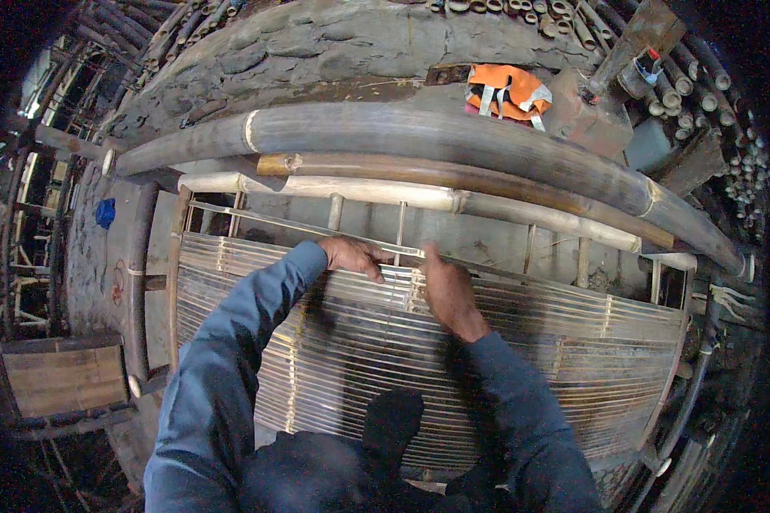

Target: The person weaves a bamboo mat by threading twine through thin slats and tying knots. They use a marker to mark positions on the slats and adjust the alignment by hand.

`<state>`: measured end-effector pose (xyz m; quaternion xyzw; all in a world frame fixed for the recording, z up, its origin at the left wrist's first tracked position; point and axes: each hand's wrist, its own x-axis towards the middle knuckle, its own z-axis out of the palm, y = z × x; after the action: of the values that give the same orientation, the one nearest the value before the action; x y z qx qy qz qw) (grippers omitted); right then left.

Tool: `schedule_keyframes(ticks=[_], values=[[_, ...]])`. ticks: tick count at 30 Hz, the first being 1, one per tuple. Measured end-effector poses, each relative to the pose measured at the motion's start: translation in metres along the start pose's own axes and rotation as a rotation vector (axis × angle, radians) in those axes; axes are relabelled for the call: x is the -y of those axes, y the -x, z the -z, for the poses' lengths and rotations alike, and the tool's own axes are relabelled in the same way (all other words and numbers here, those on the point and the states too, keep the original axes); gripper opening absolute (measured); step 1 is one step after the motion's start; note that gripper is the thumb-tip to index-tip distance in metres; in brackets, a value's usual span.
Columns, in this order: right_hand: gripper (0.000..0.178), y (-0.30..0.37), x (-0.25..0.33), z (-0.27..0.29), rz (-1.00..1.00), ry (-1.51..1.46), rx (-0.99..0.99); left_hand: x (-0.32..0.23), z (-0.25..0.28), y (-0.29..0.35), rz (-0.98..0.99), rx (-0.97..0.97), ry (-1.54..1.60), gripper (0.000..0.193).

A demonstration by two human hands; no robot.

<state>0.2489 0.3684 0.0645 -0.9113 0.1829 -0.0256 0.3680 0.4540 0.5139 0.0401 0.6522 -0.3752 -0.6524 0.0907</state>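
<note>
Narrow bamboo slats [359,342] lie side by side in a bamboo frame before me, tied at intervals by pale binding strips [416,291]. My left hand [355,256] is closed on the topmost bamboo slat [274,224], near the middle of the far edge. Just right of it, my right hand [450,291] is curled, thumb up, beside the middle binding; its fingers are partly hidden and slightly blurred. A pale strip runs from the binding to this hand, and it seems gripped there. The fingers of both hands almost meet.
Thick bamboo poles [359,141] form the frame's far side. Beyond them an orange and white cloth bag [506,92] lies near a stone block [586,111]. Stacked bamboo [684,94] stands at the far right. A low bamboo-topped stand [64,380] is at left, a blue scrap [104,213] above it.
</note>
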Motion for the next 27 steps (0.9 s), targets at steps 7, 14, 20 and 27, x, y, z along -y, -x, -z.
schedule_keyframes(ticks=[7,14,20,27], values=[[0.014,-0.001,0.002,-0.043,-0.220,0.097,-0.224,0.017,-0.006,-0.012,-0.078,-0.022,0.044,0.087],[0.020,-0.017,0.037,-0.069,-0.459,0.072,-0.248,0.014,-0.015,-0.012,-0.169,-0.204,-0.042,0.080],[0.027,-0.033,0.010,-0.097,-0.489,-0.048,-0.203,0.015,-0.008,-0.014,-0.234,-0.119,-0.006,0.080],[0.009,-0.035,-0.022,-0.093,-0.624,-0.906,0.342,0.029,-0.006,-0.021,-0.111,-0.069,0.059,0.075]])
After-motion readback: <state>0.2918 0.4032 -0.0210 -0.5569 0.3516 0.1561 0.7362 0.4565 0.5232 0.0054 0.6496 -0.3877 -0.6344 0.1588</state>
